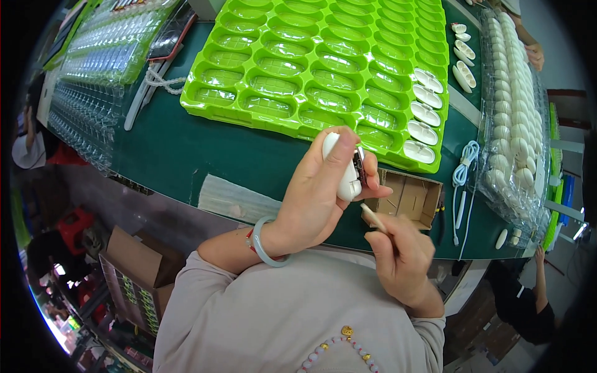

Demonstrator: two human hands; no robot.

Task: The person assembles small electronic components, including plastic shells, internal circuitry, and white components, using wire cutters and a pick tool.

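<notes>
My left hand [317, 186] is closed around a small white oval case [339, 166], held tilted above the bench edge. A dark inner part [359, 163] shows on the case's right side, beside my fingertips. Just below and to the right, my right hand [404, 255] pinches a thin pale stick-like piece [374, 219]. Its tip is near the case but apart from it; its exact kind is unclear. Beyond my hands lies a bright green tray [249, 118] with rows of oval pockets. Several white oval shells [425, 113] fill the near end of its right column.
A cardboard box [407, 196] stands behind my right hand. Farther right are a coiled pale cable [465, 163], a plastic tray of white cases [507, 118] and loose open shells [463, 76]. Clear plastic trays [84, 118] lie left. Other people are at the sides.
</notes>
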